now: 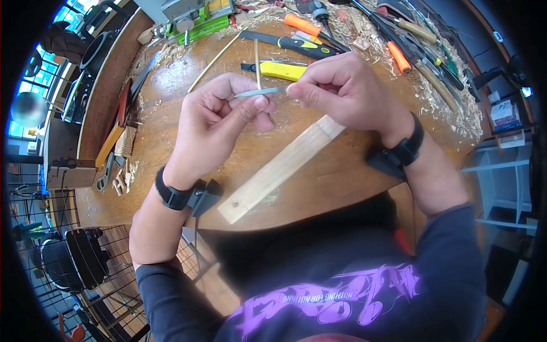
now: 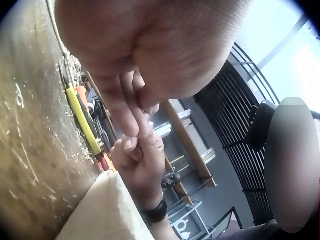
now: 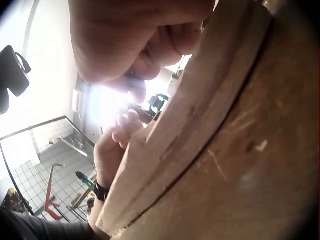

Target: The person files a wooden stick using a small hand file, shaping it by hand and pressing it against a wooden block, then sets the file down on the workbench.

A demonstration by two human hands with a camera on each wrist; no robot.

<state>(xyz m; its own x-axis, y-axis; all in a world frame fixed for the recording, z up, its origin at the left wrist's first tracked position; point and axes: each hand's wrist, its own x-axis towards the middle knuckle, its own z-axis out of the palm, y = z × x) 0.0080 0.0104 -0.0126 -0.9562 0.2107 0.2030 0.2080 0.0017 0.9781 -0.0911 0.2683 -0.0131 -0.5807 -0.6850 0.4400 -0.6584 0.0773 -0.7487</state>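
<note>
My left hand (image 1: 219, 117) pinches a thin grey strip (image 1: 256, 92) between thumb and fingers, above the table. The right hand (image 1: 347, 91) has its fingers curled and pinches the strip's right end. A slim wooden stick (image 1: 257, 60) runs away from the strip, its near end meeting it at the left fingers. In the left wrist view the fingertips of both hands come together, and the strip is hidden. Below the hands a flat wooden slat (image 1: 279, 171) lies slantwise on the table, one end under the right hand; its edge (image 3: 175, 125) looms large in the right wrist view.
A yellow utility knife (image 1: 282, 70), a black-and-yellow knife (image 1: 307, 47) and another thin stick (image 1: 213, 62) lie beyond the hands. Orange-handled tools (image 1: 399, 57) and wood shavings (image 1: 456, 114) spread at the right. A green-based vise (image 1: 205, 28) stands at the back.
</note>
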